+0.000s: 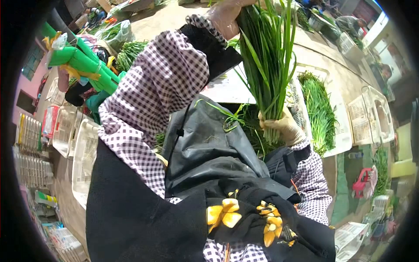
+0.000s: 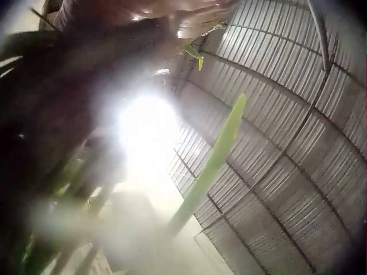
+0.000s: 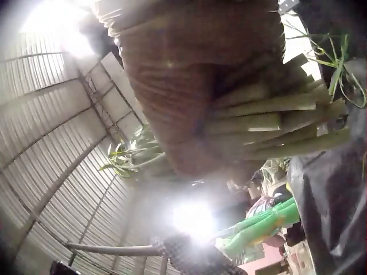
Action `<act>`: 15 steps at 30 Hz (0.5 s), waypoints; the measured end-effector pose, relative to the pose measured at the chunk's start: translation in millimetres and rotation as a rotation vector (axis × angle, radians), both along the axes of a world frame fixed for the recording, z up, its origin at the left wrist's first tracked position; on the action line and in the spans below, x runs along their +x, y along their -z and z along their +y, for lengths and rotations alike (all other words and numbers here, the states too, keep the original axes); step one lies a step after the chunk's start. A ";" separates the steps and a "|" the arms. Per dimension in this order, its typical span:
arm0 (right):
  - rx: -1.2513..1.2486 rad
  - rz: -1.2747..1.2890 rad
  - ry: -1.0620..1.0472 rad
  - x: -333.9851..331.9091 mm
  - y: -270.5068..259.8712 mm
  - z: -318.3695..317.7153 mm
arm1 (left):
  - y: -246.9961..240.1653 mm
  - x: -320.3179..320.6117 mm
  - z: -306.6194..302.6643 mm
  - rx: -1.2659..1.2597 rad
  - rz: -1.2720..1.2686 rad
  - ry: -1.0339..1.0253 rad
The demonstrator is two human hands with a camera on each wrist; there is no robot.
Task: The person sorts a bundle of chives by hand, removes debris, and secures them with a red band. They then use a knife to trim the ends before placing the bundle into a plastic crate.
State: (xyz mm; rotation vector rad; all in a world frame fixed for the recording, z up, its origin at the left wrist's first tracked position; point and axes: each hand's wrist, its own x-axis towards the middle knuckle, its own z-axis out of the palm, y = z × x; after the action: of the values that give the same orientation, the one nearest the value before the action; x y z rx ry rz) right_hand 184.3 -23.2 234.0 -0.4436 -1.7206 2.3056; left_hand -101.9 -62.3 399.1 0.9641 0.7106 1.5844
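- Green chive bunch (image 1: 266, 65) is standing upright in the air above your dark apron (image 1: 205, 144).
- Your left grip (image 1: 224, 17) is clasping the bunch's upper part, fingers curled round it.
- Your right grip (image 1: 283, 126) is holding the pale stalk ends (image 3: 275, 123) tightly.
- More greens (image 1: 321, 111) are lying on a white crate (image 1: 342, 131) just beyond.

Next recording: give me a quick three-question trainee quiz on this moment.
1. True or false: the right hand grips the bunch of green stalks at its lower end.
2. The left hand holds the bunch: A) near its top; B) not at all; C) at the same spot as the right hand.
3. Fill in: the left sleeve has a ___ pattern.
Key: 1 true; 2 A; 3 checked.
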 end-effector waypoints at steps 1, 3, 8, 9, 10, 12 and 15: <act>0.040 -0.023 0.015 2.9 -5.8 4.9 | -6.4 2.5 3.1 0.008 -0.002 0.006; 0.093 -0.021 0.045 6.1 -18.1 9.6 | -14.8 8.1 12.2 0.071 0.027 -0.197; 0.223 0.092 0.090 10.6 -30.1 19.6 | -50.6 17.0 23.0 0.106 0.023 -0.081; 0.246 0.083 0.097 11.2 -31.2 21.8 | -55.5 20.3 22.0 0.201 0.067 -0.030; 0.252 0.086 0.102 10.6 -33.2 21.9 | -60.9 22.1 19.7 0.208 0.071 -0.025; 0.284 0.147 0.080 8.8 -39.9 20.3 | -73.2 26.0 13.0 0.141 0.095 -0.065; 0.366 0.106 0.125 9.2 -51.9 12.5 | -77.9 22.1 0.8 0.279 0.181 0.026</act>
State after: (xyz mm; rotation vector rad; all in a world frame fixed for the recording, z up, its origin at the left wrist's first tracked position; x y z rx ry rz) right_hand 193.5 -10.6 285.8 -0.3394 -1.9438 1.8395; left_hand -79.8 -61.5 477.1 1.3292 0.6064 1.6136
